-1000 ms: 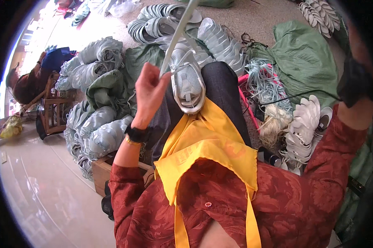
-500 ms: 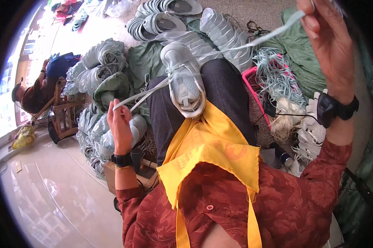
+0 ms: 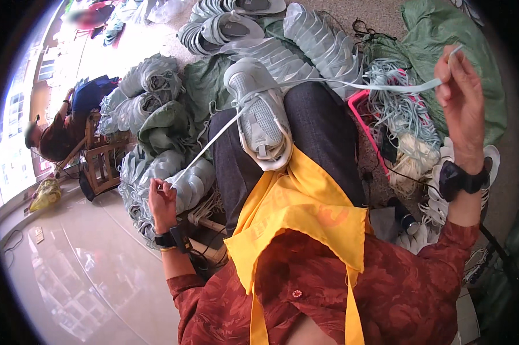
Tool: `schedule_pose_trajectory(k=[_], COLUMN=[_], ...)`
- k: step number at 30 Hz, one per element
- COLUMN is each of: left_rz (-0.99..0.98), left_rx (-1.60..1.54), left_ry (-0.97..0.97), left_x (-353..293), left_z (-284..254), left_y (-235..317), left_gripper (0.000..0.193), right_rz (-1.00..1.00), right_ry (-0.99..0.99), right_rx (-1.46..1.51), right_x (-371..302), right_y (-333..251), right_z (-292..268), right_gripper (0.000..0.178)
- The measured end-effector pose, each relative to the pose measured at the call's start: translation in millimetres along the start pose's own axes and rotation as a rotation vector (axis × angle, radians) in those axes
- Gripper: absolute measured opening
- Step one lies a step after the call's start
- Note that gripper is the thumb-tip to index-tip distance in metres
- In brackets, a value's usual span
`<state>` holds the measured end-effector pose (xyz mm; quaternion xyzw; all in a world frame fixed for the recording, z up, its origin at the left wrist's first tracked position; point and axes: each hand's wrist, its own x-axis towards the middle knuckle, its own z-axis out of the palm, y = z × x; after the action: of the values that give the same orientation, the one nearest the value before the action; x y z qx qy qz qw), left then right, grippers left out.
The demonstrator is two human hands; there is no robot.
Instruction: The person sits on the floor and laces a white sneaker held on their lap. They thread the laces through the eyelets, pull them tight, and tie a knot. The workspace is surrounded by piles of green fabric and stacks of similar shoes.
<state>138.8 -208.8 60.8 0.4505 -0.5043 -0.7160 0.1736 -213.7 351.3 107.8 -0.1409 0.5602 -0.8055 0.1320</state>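
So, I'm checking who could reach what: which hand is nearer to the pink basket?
Right. In the picture, the right hand is above and to the right of the pink basket; the left hand is well to its left, beyond the shoe.

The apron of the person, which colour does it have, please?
The apron is bright yellow, with faint orange print; the head view shows it best.

Shoe (image 3: 261, 127) matt mesh; flr (image 3: 107, 259) v. glossy
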Motion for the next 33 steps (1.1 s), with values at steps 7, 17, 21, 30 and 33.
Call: schedule_pose_trajectory(k=[7,17,21,30,33], left_rz=[0.008,-0.183,0.179,0.816,0.762], left_rx=[0.083,0.855,1.3,0.94,0.902], left_ry=[-0.006,-0.166,-0.092,-0.306,-0.341], left_x=[1.6,-17.7,-28.6,-34.5,-33.4], left_z=[8.3,24.9,44.0,167.0,179.6], left_y=[-11.5,-23.2,-28.1,-42.7,-46.7], left_gripper=[0.033,0.037,0.026,0.024,0.022], right_rz=[0.135,0.448,0.301,-0.16,-0.194], right_ry=[-0.031,-0.321,-0.391,-0.49,-0.574], right_rx=[-0.033,-0.375,-0.552,-0.785,-0.875], right_x=[-12.5,-22.4,-7.7,44.8,50.0], right_y=[25.6,79.8,102.0,141.7,142.0], right_z=[25.5,86.4,116.6,191.6,207.0], right_gripper=[0.015,0.012,0.019,0.024,0.022])
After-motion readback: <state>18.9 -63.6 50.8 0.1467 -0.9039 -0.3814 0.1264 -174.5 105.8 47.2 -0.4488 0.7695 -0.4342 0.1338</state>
